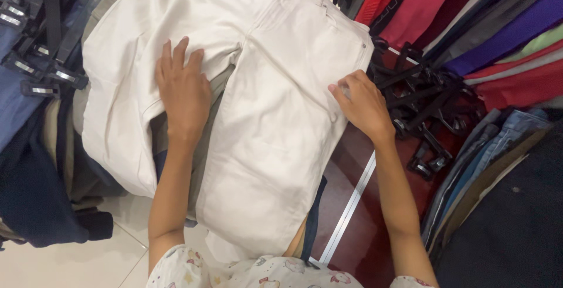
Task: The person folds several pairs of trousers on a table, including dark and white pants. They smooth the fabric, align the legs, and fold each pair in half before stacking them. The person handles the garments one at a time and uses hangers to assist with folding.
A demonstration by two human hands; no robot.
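Pair of cream-white cotton-twill trousers (pixel 258 88) lies spread flat, waistband at the far end, legs running toward the near edge, on top of a stack of folded clothes. Left hand (pixel 183 91) rests palm-down w/ fingers spread wide on the crotch/inner seam area, pressing the fabric, not gripping. Right hand (pixel 362 105) sits at the right outer seam of the right leg, fingers curled narrow & pinching the cloth edge just below the pocket. Fabric looks soft but w/ some body, prob. light-to-medium weight, drapes and creases easily, not slippery, not fragile; best held at waistband or side seams, where it's thicker. Black plastic clip hangers (pixel 422 106) piled just right of the right hand; more black hangers (pixel 41 47) far left. Hanging garments in red, purple and green (pixel 469 18) far right.
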